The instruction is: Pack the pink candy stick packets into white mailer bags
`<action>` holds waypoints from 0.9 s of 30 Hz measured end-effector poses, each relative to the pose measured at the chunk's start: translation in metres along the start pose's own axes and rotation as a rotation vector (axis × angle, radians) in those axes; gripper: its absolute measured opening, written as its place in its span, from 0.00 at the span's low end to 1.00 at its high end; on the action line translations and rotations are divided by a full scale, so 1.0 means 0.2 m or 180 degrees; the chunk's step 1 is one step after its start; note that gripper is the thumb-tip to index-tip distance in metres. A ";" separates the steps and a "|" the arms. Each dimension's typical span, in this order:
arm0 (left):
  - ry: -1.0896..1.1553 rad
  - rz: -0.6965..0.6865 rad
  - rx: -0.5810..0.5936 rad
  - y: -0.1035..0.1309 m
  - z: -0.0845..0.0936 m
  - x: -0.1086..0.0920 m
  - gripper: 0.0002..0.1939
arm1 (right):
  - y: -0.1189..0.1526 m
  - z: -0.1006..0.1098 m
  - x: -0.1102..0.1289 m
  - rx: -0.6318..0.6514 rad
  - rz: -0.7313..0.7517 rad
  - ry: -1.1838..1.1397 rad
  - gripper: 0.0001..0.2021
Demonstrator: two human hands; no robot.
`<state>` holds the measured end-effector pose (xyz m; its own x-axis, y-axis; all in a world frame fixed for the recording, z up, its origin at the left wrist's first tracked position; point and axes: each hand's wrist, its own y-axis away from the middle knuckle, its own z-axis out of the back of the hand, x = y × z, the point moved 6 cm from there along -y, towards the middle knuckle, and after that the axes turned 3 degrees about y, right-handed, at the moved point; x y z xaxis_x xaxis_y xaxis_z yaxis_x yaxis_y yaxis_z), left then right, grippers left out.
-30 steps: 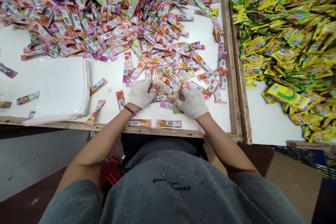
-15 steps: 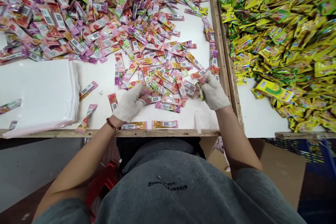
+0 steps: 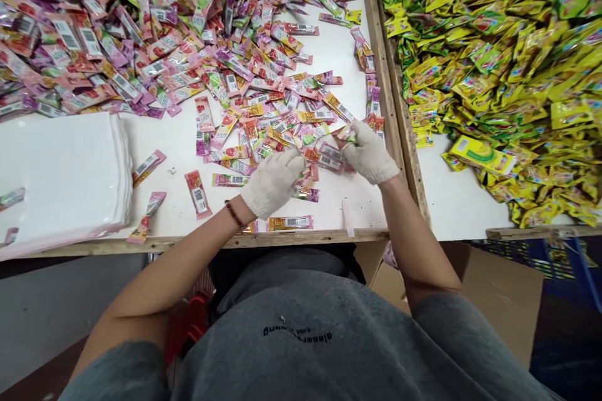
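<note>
Both my hands wear white knit gloves. My left hand (image 3: pixel 275 183) is closed over the front of a scattered heap of small stick sachets (image 3: pixel 277 131), with a sachet (image 3: pixel 305 174) at its fingertips, partly hidden by the glove. To its right, my right hand (image 3: pixel 371 151) pinches green and pink sachets (image 3: pixel 347 135) between thumb and fingers. Pink sachets with barcodes (image 3: pixel 329 156) lie between the two hands. A single orange sachet (image 3: pixel 290 223) rests by the table's front edge, and a red one (image 3: pixel 197 194) lies left of my left hand.
A stack of white plastic bags (image 3: pixel 66 169) lies at the left. Behind is a large pile of mixed sachets (image 3: pixel 117 31). A wooden divider (image 3: pixel 395 88) separates off yellow packets (image 3: pixel 493 75) on the right. Below the table stands a cardboard box (image 3: pixel 498 301).
My left hand has moved right across the front of the heap, uncovering the red sachet. My right hand has shifted slightly left and up, still holding sachets. The view has shifted slightly.
</note>
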<state>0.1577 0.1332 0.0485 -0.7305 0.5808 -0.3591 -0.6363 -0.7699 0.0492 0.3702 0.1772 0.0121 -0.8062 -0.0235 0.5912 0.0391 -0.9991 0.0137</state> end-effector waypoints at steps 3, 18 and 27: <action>0.0308 0.0279 0.0298 0.08 -0.05 0.03 0.19 | 0.04 0.03 -0.05 0.0032 -0.0121 0.0088 0.14; 0.0665 0.0699 0.0009 0.35 0.01 0.16 0.13 | 0.15 -0.07 0.07 0.0136 0.0425 0.0445 0.09; -0.0073 0.1248 0.0470 0.39 0.05 0.50 0.18 | 0.21 -0.53 0.65 0.1524 0.1242 0.0641 0.21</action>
<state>0.0331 0.1344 0.0258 -0.9287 0.2584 -0.2660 -0.3365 -0.8886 0.3118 0.2038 0.1285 0.0034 -0.7726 -0.4342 0.4633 0.5730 -0.7911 0.2140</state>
